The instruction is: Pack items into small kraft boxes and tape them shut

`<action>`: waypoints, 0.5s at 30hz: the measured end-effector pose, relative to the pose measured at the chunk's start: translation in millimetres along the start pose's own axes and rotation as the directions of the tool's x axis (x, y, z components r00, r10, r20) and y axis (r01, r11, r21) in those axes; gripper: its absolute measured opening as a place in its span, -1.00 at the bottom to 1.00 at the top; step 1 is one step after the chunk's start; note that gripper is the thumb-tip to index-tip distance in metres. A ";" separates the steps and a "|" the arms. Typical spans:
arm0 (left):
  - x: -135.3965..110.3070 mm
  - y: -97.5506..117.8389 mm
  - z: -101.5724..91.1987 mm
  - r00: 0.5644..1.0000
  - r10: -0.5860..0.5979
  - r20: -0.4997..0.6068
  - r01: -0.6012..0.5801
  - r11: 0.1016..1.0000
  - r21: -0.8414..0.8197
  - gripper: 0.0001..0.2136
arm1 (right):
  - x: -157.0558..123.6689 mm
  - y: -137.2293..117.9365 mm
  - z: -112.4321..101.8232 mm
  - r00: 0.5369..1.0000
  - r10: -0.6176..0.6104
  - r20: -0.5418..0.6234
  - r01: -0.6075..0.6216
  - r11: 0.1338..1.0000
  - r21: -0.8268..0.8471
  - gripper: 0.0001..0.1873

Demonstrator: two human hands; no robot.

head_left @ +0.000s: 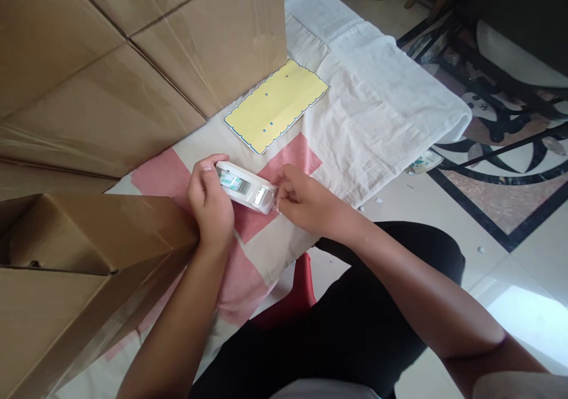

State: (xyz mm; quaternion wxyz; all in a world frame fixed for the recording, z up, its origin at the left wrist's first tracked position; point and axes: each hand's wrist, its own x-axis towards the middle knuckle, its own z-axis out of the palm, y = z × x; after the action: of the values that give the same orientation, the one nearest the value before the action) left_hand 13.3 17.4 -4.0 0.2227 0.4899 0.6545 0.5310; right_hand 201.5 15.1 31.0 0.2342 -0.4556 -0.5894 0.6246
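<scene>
My left hand (pixel 212 200) is wrapped round one end of a slim white plastic device (pixel 251 192). A window in the device's upper face shows a pale green and white printed piece, and a small rectangular part sits near its other end. At that end my right hand (pixel 298 199) has thumb and fingers pinched together. What the pinch holds, if anything, is too small to make out. Beyond the hands a yellow card (pixel 277 106) with a scalloped blue edge lies flat on the cloth (pixel 355 97).
Stacked, taped cardboard boxes (pixel 177 55) rise along the left and back. An open cardboard box (pixel 133 233) stands close to my left forearm. The cloth-covered surface ends at the right, above a tiled floor (pixel 465 209). Part of a red stool (pixel 302 286) shows below.
</scene>
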 end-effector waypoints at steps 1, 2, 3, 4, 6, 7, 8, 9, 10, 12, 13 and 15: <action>0.1 -0.2 -0.3 1.000 0.003 0.001 -0.003 1.000 0.003 -0.61 | -0.4 -0.7 -0.1 1.000 -0.017 -0.002 0.017 1.000 0.021 -0.76; 0.1 -0.5 -0.7 1.000 0.006 0.000 -0.006 1.000 0.006 -0.61 | -1.0 -1.7 -0.3 1.000 -0.029 -0.005 0.030 0.999 0.041 -0.78; 0.1 -0.8 -1.0 1.000 0.008 0.000 -0.008 1.000 0.009 -0.62 | -1.6 -3.1 -0.4 0.999 -0.037 -0.012 0.038 0.998 0.057 -0.80; 0.1 -1.1 -1.3 1.000 0.008 0.003 -0.008 1.000 0.012 -0.62 | -2.3 -4.5 -0.5 0.999 -0.043 -0.016 0.044 0.996 0.071 -0.82; 0.0 -1.4 -1.6 1.000 0.011 0.011 -0.011 1.000 0.022 -0.62 | -3.4 -7.2 -0.4 0.998 -0.057 -0.020 0.059 0.994 0.096 -0.84; -0.1 -1.3 -1.6 1.000 0.014 0.013 -0.014 0.999 0.030 -0.60 | -3.8 -8.1 -0.2 0.997 -0.069 -0.019 0.070 0.992 0.105 -0.84; -0.2 -1.2 -1.4 1.000 0.018 0.015 -0.018 0.999 0.036 -0.60 | -4.1 -8.7 0.2 0.996 -0.086 -0.014 0.087 0.990 0.113 -0.83; -0.3 -1.0 -1.2 1.000 0.020 0.015 -0.020 0.999 0.038 -0.59 | -4.2 -9.0 0.7 0.994 -0.106 -0.008 0.106 0.988 0.116 -0.82; -0.3 -0.8 -1.1 1.000 0.022 0.012 -0.022 0.999 0.035 -0.58 | -4.3 -9.1 1.3 0.992 -0.123 -0.004 0.123 0.986 0.115 -0.81; -0.3 -0.7 -0.9 1.000 0.021 0.006 -0.021 1.000 0.019 -0.57 | -4.1 -8.6 2.5 0.989 -0.145 -0.012 0.145 0.985 0.097 -0.79; -0.2 -0.8 -1.0 1.000 0.020 0.003 -0.020 1.000 0.011 -0.57 | -4.0 -8.4 3.1 0.989 -0.149 -0.021 0.150 0.985 0.086 -0.78; 0.0 -1.1 -1.4 1.000 0.020 -0.002 -0.020 1.000 0.005 -0.57 | -3.8 -8.2 4.3 0.989 -0.141 -0.037 0.143 0.988 0.066 -0.78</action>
State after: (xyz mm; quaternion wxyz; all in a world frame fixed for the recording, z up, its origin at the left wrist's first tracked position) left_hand 11.7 16.8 -4.6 0.2156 0.4966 0.6509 0.5321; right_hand 197.7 11.3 39.4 0.3030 -0.4141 -0.5948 0.6188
